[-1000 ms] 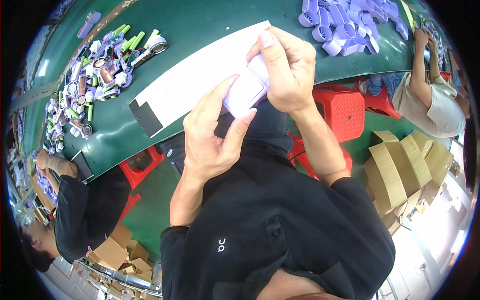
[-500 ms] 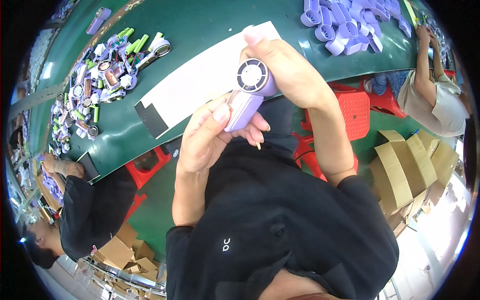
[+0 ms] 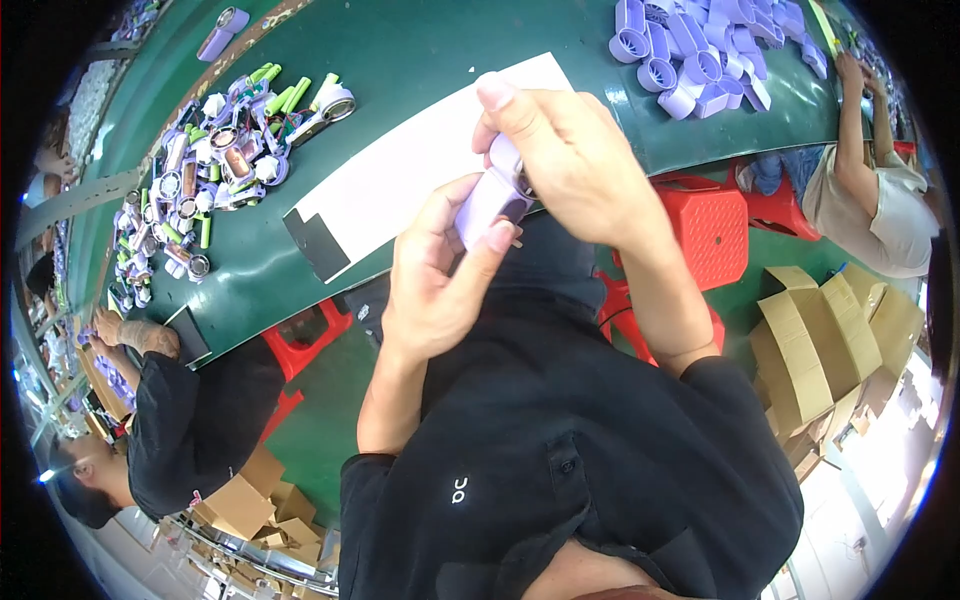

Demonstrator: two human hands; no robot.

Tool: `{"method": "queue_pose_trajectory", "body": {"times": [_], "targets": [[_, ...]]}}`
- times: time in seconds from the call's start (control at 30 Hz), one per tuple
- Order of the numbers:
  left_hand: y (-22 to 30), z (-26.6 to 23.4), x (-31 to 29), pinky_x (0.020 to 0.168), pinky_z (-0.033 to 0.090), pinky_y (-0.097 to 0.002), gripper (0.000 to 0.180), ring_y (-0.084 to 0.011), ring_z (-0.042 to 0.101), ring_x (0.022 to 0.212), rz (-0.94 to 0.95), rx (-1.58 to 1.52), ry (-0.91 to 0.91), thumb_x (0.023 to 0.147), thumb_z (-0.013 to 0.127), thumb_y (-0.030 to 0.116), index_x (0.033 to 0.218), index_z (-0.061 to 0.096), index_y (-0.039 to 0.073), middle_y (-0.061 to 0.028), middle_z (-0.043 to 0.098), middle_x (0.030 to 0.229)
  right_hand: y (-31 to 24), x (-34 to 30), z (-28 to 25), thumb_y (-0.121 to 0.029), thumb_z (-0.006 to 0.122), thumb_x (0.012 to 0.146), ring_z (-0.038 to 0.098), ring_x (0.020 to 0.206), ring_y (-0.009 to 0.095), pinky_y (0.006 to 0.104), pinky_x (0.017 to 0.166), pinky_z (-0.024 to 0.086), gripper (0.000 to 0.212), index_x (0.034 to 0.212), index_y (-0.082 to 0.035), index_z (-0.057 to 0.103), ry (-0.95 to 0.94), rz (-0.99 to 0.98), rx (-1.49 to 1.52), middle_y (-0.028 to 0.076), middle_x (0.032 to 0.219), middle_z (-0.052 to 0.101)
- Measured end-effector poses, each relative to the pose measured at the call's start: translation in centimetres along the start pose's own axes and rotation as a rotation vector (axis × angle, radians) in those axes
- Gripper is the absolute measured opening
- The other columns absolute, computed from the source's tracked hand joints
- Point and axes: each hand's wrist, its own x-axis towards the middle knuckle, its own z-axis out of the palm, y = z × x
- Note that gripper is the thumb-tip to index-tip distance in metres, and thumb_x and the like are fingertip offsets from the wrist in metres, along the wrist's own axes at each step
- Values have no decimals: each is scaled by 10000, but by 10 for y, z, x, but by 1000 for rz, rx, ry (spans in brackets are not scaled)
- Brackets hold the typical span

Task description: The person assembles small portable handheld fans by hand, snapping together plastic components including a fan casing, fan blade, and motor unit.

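Fingers of the left hand [image 3: 440,275] are closed around the lower part of a small purple fan [image 3: 482,210], with the thumb pressed near its lower end. The fan's upper end is gripped by the right hand [image 3: 575,155], whose thumb is lifted clear; some of its fingers are hidden. The fan is held near the centre of the frame, just by the lower edge of a white sheet [image 3: 420,155] laid on a green table [image 3: 400,55]. Parts with green cells are heaped in a pile [image 3: 225,165] at upper left, and purple shells [image 3: 690,65] are gathered at upper right. Red stools [image 3: 715,235] and cardboard boxes [image 3: 820,340] are seen at right.
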Motion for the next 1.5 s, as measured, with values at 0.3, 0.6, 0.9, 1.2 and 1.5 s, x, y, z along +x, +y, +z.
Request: {"method": "queue_pose_trajectory", "body": {"times": [0.3,0.6,0.9,1.2,1.5], "targets": [[11,16,10,750,596,-365,489,-358,762,843,546,799,186,822,844,92,1240,646,-66,-226,737,986,22,2,14,-392,372,1127,629,608,157,276,570,452,634,765,30,679,275,-460,102,92,675,675],[10,20,7,817,609,-375,583,-382,766,948,772,983,305,793,871,82,1287,627,-110,-265,738,1105,13,14,3,-879,-60,920,658,764,193,301,727,513,1147,873,22,647,-127,-119,590,118,811,673],[11,21,8,762,607,-374,584,-359,764,877,724,1022,303,783,874,106,1270,637,-112,-243,742,1053,22,14,8,-846,-25,959,657,740,212,317,736,522,1086,836,7,637,6,-182,444,125,791,680],[15,29,4,644,597,-342,587,-301,755,738,735,1073,288,766,894,165,1226,660,-114,-207,749,951,32,7,15,-739,69,1049,661,730,232,332,722,528,970,833,36,611,196,-391,372,165,788,673],[-7,25,18,671,600,-336,521,-317,759,742,572,901,274,800,853,121,1222,647,-105,-213,751,928,37,17,24,-505,289,1142,627,626,165,282,596,483,603,956,5,550,352,-402,238,104,699,623]]}}
